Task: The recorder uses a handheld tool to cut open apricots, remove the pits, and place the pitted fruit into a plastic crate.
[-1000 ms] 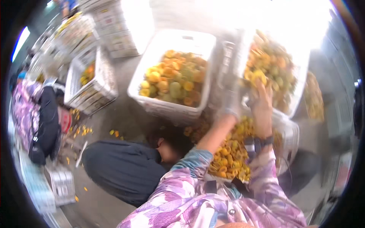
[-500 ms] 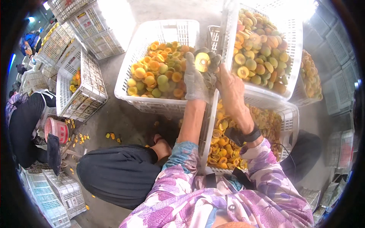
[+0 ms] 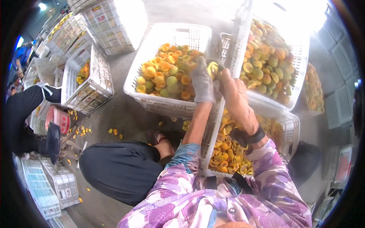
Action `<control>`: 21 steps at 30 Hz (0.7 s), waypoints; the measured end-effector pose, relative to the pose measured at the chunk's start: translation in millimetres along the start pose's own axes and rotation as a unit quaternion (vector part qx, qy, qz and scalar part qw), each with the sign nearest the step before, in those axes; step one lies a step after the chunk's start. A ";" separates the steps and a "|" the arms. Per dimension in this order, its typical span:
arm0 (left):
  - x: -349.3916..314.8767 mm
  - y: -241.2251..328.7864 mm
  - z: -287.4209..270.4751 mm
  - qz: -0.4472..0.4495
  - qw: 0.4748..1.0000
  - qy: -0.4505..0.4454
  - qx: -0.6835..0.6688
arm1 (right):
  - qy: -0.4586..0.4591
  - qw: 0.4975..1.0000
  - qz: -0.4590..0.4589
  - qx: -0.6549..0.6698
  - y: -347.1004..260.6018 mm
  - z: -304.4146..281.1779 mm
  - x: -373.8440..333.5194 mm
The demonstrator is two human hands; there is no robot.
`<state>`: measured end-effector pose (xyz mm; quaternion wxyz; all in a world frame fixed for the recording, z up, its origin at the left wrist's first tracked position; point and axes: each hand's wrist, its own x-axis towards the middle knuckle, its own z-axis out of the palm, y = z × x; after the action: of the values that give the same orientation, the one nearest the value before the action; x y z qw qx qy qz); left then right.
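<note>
Illegible lettering on a pink bucket [image 3: 59, 120], printed patches on stacked crates [image 3: 99, 18], cut stone fruit [image 3: 213, 68] gripped in curled, gloved left hand [image 3: 202, 82], between fruit-filled white crates [image 3: 134, 95], right hand [image 3: 234, 90] curled alongside, contents unclear, third fruit crate [image 3: 208, 152] nearer the body.

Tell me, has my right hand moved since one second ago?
Yes. Your right hand has moved left, from over the fruit in the white upper-right crate to that crate's left edge.
</note>
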<state>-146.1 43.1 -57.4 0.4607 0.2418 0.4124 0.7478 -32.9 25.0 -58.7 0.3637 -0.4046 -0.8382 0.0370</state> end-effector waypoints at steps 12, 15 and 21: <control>-21.2 -18.4 18.0 0.000 0.995 -0.060 -0.075 | -0.229 0.856 0.376 0.271 2.1 -33.4 -14.2; -27.6 -14.1 10.3 -0.013 0.994 -0.079 -0.072 | -0.109 0.980 0.081 0.147 3.6 -26.4 -25.6; -44.6 1.7 22.8 -0.063 0.946 -0.313 -0.062 | -0.281 0.859 0.356 0.237 4.7 -80.8 -34.8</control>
<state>-109.6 12.1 -42.8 0.6265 0.4083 0.2151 0.6281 36.1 -15.2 -21.3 0.1603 -0.5491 -0.6697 0.4736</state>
